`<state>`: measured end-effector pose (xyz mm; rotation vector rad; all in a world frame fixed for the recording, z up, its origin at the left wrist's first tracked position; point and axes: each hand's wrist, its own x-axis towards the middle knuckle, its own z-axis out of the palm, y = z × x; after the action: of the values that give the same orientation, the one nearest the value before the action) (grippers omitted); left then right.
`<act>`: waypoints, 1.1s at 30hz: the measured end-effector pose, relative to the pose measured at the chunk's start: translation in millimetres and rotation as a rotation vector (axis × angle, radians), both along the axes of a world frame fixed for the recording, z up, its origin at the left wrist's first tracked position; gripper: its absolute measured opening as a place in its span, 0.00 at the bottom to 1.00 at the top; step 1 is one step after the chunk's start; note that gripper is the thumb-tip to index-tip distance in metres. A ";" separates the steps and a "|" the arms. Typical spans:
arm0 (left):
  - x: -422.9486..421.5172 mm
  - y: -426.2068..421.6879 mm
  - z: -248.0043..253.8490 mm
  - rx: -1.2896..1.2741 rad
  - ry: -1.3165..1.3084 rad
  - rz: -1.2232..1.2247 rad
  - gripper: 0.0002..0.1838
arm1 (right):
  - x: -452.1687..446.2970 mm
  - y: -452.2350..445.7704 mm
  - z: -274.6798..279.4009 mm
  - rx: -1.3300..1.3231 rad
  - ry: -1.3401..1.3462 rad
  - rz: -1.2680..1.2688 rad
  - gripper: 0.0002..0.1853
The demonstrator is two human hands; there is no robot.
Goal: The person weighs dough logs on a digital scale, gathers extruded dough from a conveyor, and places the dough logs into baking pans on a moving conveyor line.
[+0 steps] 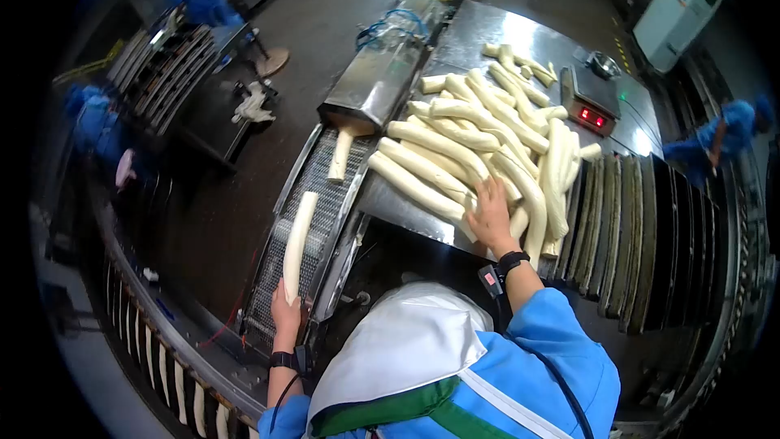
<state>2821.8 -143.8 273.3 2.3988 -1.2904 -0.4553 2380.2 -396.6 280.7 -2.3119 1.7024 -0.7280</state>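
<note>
A long pale dough log [299,244] slants up from the mesh conveyor [329,187], its near end held by my left hand [286,313]. Farther up the same belt, another piece of dough [341,154] comes out from under a metal housing [366,85]. On the steel table to the right, my right hand [491,215] lies on the near side of a heap of dough logs [479,126]. Its fingers are spread over the ends of several logs, and part of its underside is hidden.
A scale [591,102] with red digits and a metal bowl [603,65] stand on the table [463,32]. Dark trays [642,236] line up at the right. Co-workers in blue are at the left and the far right. A rack of metal trays [166,73] stands at left.
</note>
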 end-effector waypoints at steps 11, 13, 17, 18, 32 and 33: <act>-7.7 85.8 -14.7 -0.118 -0.078 0.326 0.29 | 33.0 -8.3 -8.3 0.100 0.277 0.249 0.42; -9.1 89.6 -17.7 -0.123 -0.069 0.397 0.27 | 35.3 -9.0 -9.9 0.087 0.286 0.242 0.41; -20.3 85.6 1.0 -0.018 -0.196 0.440 0.23 | 35.6 -16.4 -23.6 0.085 0.322 0.229 0.40; -21.8 86.7 2.1 0.023 -0.252 0.424 0.23 | 35.8 -18.2 -26.0 0.087 0.320 0.235 0.40; -28.9 113.4 8.8 -0.330 0.669 0.768 0.20 | 17.1 4.7 -20.1 0.126 0.267 0.289 0.45; -32.3 108.0 25.2 -0.352 0.989 0.803 0.20 | 21.0 4.6 -15.5 0.140 0.326 0.268 0.45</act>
<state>2789.5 -35.7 298.5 1.7433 0.0379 -0.8819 2401.3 -392.0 265.2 -2.5932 1.4536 -0.1835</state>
